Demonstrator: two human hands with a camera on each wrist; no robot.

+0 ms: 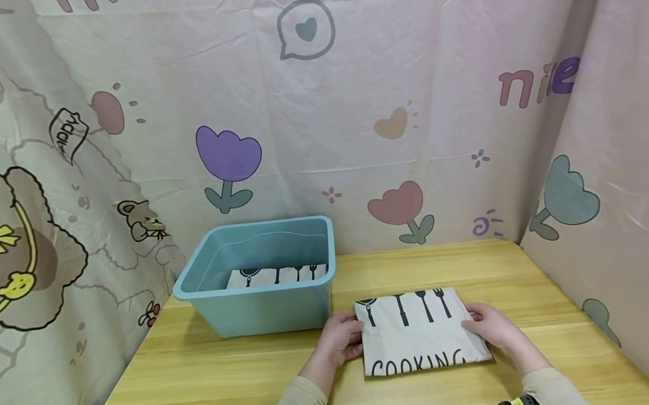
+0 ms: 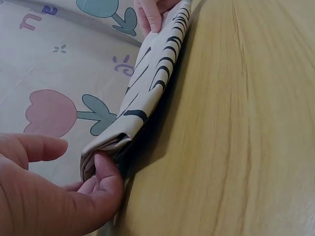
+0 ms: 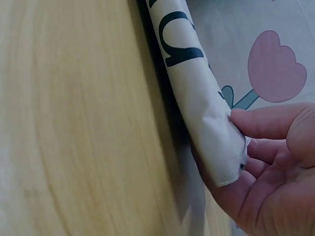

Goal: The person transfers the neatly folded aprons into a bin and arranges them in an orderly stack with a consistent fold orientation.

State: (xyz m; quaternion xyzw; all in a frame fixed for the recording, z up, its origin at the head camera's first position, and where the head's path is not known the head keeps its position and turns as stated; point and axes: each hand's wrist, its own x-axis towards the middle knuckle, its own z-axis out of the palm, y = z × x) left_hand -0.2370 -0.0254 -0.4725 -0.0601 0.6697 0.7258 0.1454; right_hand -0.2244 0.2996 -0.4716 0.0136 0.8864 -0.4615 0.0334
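Note:
A folded white cloth, printed with black kitchen utensils and the word COOKING, lies flat between my two hands. My left hand holds its left edge; in the left wrist view, fingers curl at the layered corner while the thumb stays off to one side. The right hand grips the opposite edge, thumb above and fingers beneath, as the right wrist view shows. Dark shadow runs along the cloth's near side, close over the table.
A light-blue plastic bin stands left of the cloth on the wooden table. Inside it lies another white cloth with the same utensil print. Printed curtains hang behind the table and along both sides.

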